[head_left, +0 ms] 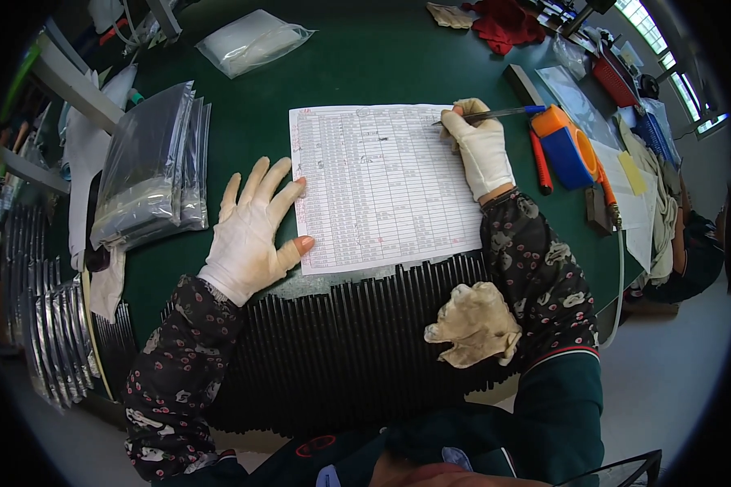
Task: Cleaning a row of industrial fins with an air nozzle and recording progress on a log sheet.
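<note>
A printed table sheet (382, 187) with handwritten marks lies on the green tabletop in front of me. My left hand (256, 219), in a white glove with bare thumb and index tips, rests with spread fingers at the sheet's left edge. In my gloved right hand (481, 150) is a pen (512, 111) with a blue end, gripped near the sheet's upper right corner; its tip is over the paper. Below the sheet lies a row of many thin black strips (333, 349). A crumpled, stained white glove (475, 325) sits on them near my right forearm.
Stacked clear plastic bags (150, 162) with contents stand at left, and another plastic bag (253, 42) lies at the back. To the right are an orange and blue tape dispenser (567, 146), a red-handled tool (541, 162), a red cloth (505, 24) and a red basket (613, 77).
</note>
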`<action>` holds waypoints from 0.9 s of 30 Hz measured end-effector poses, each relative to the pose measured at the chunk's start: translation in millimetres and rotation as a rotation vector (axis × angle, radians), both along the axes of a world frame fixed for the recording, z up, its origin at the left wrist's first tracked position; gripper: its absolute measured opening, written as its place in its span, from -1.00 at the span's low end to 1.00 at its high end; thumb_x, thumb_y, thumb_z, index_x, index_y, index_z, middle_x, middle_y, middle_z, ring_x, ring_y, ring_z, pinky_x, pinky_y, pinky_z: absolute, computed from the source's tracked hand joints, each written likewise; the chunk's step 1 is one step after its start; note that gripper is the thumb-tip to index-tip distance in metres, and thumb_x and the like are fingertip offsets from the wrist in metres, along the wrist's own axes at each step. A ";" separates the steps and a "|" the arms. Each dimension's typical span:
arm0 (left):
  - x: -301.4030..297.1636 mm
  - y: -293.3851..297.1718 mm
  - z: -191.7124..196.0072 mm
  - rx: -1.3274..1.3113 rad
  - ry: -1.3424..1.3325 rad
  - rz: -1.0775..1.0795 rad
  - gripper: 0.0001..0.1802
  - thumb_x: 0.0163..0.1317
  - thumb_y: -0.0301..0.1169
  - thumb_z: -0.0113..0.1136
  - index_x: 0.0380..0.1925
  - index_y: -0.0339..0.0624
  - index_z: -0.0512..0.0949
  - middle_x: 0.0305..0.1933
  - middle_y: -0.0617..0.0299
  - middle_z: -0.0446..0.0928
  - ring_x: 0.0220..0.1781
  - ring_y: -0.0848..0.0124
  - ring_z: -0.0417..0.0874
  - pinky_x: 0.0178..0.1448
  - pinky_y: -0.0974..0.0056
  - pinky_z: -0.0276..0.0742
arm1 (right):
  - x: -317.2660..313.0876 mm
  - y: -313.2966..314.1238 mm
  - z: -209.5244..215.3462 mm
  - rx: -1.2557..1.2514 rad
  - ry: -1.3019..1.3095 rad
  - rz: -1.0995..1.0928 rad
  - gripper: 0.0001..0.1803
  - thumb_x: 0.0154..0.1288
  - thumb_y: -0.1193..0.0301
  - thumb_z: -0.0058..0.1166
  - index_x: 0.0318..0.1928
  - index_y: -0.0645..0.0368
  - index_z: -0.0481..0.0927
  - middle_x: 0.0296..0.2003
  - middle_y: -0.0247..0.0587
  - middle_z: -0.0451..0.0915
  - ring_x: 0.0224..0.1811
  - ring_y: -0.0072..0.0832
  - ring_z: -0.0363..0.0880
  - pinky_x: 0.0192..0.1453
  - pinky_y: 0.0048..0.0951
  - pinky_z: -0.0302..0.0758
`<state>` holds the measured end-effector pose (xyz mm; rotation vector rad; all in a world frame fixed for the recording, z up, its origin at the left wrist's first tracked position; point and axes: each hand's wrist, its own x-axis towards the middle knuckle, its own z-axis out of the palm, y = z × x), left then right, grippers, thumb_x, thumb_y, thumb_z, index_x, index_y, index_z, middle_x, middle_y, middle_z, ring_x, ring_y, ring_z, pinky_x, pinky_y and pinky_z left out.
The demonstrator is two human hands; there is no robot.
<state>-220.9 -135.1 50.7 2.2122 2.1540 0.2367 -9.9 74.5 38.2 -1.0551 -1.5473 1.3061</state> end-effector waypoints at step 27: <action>3.4 0.4 3.7 -0.005 -0.033 0.010 -0.34 0.08 -0.06 0.12 0.18 -0.06 0.28 0.32 0.02 0.13 0.40 0.02 0.02 0.42 -0.08 -0.17 | -0.2 5.2 2.6 0.059 -0.150 0.037 -0.91 0.06 0.49 0.04 -0.49 0.18 0.41 -0.62 -0.43 0.38 -0.57 -0.71 0.30 -0.45 -0.67 0.27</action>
